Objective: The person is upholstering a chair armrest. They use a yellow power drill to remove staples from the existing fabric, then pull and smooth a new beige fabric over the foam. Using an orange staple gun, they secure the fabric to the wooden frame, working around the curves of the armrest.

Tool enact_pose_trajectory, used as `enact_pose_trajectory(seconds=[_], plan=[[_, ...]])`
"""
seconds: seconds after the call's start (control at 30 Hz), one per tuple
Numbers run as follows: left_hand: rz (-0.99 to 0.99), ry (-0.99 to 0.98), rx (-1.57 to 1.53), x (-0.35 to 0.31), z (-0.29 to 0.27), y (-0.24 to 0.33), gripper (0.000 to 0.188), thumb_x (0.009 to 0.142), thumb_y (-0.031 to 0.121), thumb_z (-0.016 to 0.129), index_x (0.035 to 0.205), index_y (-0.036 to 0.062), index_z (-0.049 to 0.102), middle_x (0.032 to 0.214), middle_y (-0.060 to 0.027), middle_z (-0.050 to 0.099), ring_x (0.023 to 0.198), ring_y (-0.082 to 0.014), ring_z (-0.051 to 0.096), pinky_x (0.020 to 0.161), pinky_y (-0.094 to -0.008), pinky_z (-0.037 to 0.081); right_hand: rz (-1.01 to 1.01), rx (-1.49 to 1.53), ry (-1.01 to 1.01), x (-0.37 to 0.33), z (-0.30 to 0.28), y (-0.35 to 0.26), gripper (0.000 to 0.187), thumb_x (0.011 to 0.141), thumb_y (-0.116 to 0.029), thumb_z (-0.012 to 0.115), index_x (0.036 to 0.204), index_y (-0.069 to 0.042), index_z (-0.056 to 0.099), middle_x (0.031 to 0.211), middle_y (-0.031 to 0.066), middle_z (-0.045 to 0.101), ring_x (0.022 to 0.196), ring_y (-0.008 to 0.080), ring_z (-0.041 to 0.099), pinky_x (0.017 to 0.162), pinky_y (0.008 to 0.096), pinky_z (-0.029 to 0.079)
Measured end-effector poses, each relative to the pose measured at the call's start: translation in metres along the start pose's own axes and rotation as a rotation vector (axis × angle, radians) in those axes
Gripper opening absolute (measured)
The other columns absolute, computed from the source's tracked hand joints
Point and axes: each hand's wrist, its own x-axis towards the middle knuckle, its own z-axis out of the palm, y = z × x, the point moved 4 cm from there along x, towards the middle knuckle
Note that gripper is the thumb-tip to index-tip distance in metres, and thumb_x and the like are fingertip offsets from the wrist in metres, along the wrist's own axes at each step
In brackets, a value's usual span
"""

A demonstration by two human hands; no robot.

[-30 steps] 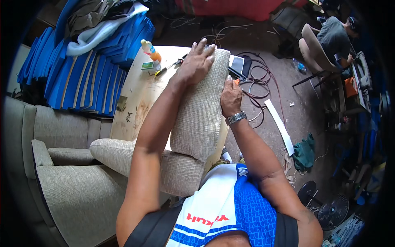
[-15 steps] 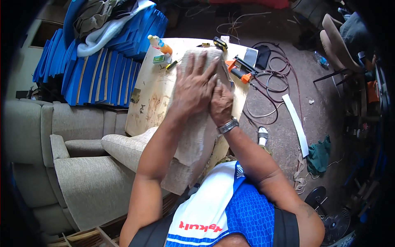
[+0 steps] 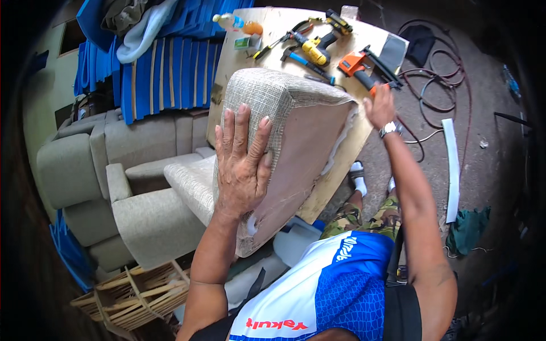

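My left hand (image 3: pixel 242 170) lies flat with fingers spread on the grey woven side of an upholstered seat piece (image 3: pixel 259 88). The piece is propped on edge on the worktable (image 3: pixel 227 85), its pale, partly covered underside (image 3: pixel 310 142) facing right. My right hand (image 3: pixel 380 108), a watch (image 3: pixel 390 129) on its wrist, is at the handle end of an orange and black staple gun (image 3: pixel 355 65). Its fingers stretch toward the handle and do not wrap round it; whether they touch is hard to see. Left of the gun lie a yellow cordless drill (image 3: pixel 314 50) and a blue-handled hammer (image 3: pixel 307 65).
A bottle of orange drink (image 3: pixel 250 27) and a small green box (image 3: pixel 247 42) stand at the table's far left. Blue foam-covered panels (image 3: pixel 165 74) and a grey sofa (image 3: pixel 148 136) are on the left. A coiled hose (image 3: pixel 449 85) and white strip (image 3: pixel 451 170) lie on the floor.
The seat piece has turned, so its underside now shows on the right. My right hand has left it and moved right to the staple gun. My left hand stays on the fabric.
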Motion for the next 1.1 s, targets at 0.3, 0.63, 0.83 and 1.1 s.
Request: enact_pose_trajectory(seconds=[0.3, 0.63, 0.83, 1.1], plan=[[0.02, -0.003, -0.046, 0.011, 0.0, -0.005, 0.061, 0.096, 0.029, 0.054, 0.155, 0.0285, 0.039, 0.167, -0.0146, 0.016, 0.155, -0.0354, 0.011, 0.122, -0.0574, 0.008, -0.021, -0.46, -0.492, 0.083, 0.05, -0.004, 0.053, 0.087, -0.018, 0.062, 0.136, -0.005, 0.047, 0.127, 0.0154, 0.057, 0.119, 0.0296, 0.057, 0.095, 0.0464, 0.05], [-0.001, -0.02, -0.034, 0.014, -0.002, -0.009, 0.067, 0.088, 0.023, 0.06, 0.152, 0.0351, 0.044, 0.167, -0.0107, 0.018, 0.155, -0.0341, 0.013, 0.122, -0.0577, 0.01, 0.311, -0.12, -0.613, 0.089, 0.003, 0.003, 0.052, 0.081, -0.025, 0.06, 0.128, -0.003, 0.055, 0.119, 0.0248, 0.068, 0.112, 0.0408, 0.065, 0.102, 0.0548, 0.042], [0.027, 0.021, -0.014, 0.009, -0.002, -0.007, 0.078, 0.083, 0.019, 0.061, 0.156, 0.0323, 0.037, 0.168, -0.0114, 0.017, 0.154, -0.0357, 0.015, 0.121, -0.0584, 0.012, 0.142, 0.601, -0.268, 0.002, -0.127, -0.038, 0.044, 0.089, -0.038, 0.073, 0.116, -0.005, 0.064, 0.093, 0.0238, 0.071, 0.088, 0.0438, 0.068, 0.076, 0.0491, 0.052], [0.041, 0.027, -0.001, 0.007, -0.003, -0.004, 0.078, 0.086, 0.022, 0.065, 0.157, 0.0346, 0.034, 0.168, -0.0096, 0.015, 0.154, -0.0347, 0.013, 0.122, -0.0583, 0.012, -0.54, 0.741, -0.318, -0.077, -0.209, -0.145, 0.041, 0.08, -0.026, 0.081, 0.115, -0.01, 0.069, 0.108, 0.008, 0.072, 0.105, 0.031, 0.067, 0.095, 0.044, 0.051]])
